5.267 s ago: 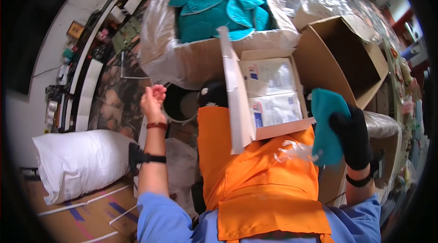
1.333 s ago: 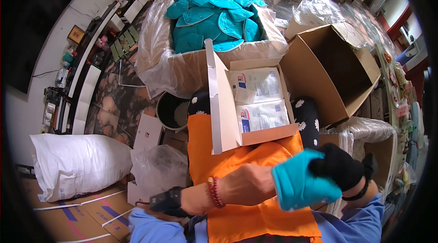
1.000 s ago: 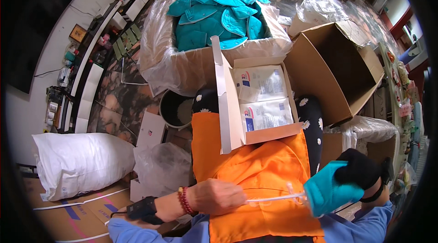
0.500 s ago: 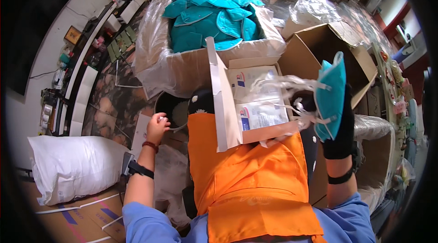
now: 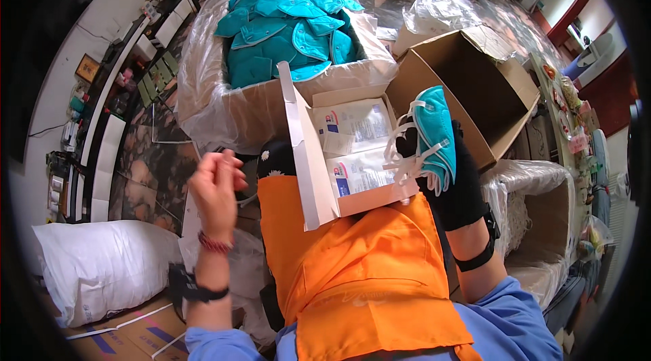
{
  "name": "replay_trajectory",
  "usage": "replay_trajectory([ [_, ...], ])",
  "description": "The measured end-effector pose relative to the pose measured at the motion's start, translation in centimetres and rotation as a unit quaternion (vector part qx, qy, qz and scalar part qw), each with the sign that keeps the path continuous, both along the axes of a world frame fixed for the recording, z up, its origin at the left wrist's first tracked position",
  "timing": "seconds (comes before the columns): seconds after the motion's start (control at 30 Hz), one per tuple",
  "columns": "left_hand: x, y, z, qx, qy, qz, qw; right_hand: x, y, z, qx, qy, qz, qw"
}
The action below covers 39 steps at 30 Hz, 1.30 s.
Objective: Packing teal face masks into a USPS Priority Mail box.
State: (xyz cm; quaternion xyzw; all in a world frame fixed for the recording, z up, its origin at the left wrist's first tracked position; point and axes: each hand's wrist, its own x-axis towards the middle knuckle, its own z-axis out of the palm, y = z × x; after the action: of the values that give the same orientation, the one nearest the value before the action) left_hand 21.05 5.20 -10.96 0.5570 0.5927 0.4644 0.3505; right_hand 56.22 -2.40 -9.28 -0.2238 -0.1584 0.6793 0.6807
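My right hand (image 5: pixel 459 181), in a black glove, is closed around a teal face mask (image 5: pixel 434 134) at the right edge of a small open carton (image 5: pixel 367 204). White ear loops (image 5: pixel 400 169) dangle from the mask over the carton's edge. Whether one mask or more is held, I cannot tell. Sealed white packets (image 5: pixel 359 169) lie inside the carton, which rests at my lap on the orange apron (image 5: pixel 352 266). My bare left hand (image 5: pixel 218 188), with a red bead bracelet, is raised left of the carton. Its fingers curl together, hiding anything between them.
Beyond the carton stands a large plastic-lined box (image 5: pixel 224 113) heaped with teal masks (image 5: pixel 278 22). An open brown box (image 5: pixel 475 89) is at its right, a plastic-lined box (image 5: pixel 536 262) nearer. A white sack (image 5: pixel 105 262) lies at left on strapped cartons (image 5: pixel 129 337).
My right hand has moved left with the mask, bringing its loops to the carton's right edge. My left hand has come up and appears larger. The whole view has shifted slightly.
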Motion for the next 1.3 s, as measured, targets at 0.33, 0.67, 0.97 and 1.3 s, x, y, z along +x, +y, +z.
replay_trajectory([
  [0.33,16.0,-10.7,-0.7,-0.037,-0.120,-0.365,0.923,-0.6,-1.1,-0.2,-0.024,0.027,-0.037,0.999],
  [0.67,18.7,-7.9,-1.0,-0.123,-0.303,-0.264,0.907,-1.6,-2.1,-0.1,-0.027,-0.104,-0.044,0.993],
  [0.97,17.5,-6.7,-1.8,-0.173,-0.352,-0.252,0.885,-1.3,-1.5,-1.1,-0.093,-0.024,-0.033,0.995],
  [1.3,16.7,-6.1,-0.8,-0.171,-0.380,-0.299,0.858,-1.2,-1.7,-1.0,-0.078,-0.061,-0.019,0.995],
])
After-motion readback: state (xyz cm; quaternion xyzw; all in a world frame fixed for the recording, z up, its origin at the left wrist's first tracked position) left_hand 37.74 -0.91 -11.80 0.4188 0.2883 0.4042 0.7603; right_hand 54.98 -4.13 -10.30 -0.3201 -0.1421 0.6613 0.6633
